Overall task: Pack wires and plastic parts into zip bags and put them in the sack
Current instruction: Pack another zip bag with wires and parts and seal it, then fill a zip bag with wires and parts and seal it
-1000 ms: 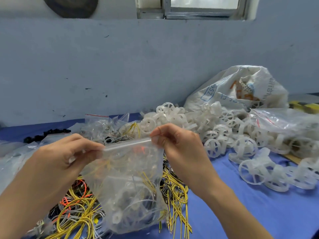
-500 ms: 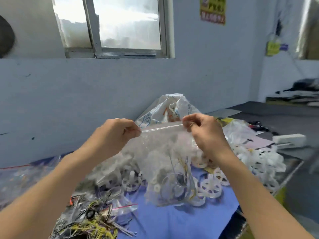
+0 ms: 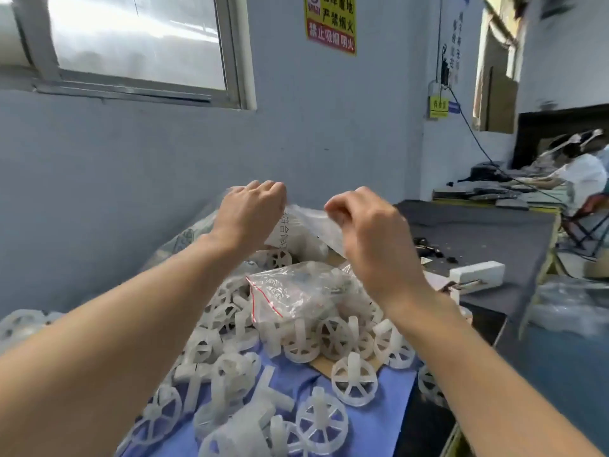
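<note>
My left hand (image 3: 252,211) and my right hand (image 3: 364,225) are raised side by side over the white printed sack (image 3: 296,227) at the wall. The sack's top edge is stretched between them, and the curled fingers of each hand pinch it. Below the hands a filled clear zip bag (image 3: 303,291) with a red seal line lies on a heap of white plastic spoked wheels (image 3: 352,377). More wheels are spread over the blue cloth (image 3: 385,410) towards me. No wires are in view apart from what shows dimly inside the zip bag.
The grey wall and a window are right behind the sack. On the right a dark table (image 3: 487,239) carries a white box (image 3: 478,273) and small black parts. A person (image 3: 586,179) sits at the far right. The table's edge drops off at lower right.
My view has swung right and up. The zip bag that I held stretched between both hands has left them. Both hands have risen to the sack's top edge.
</note>
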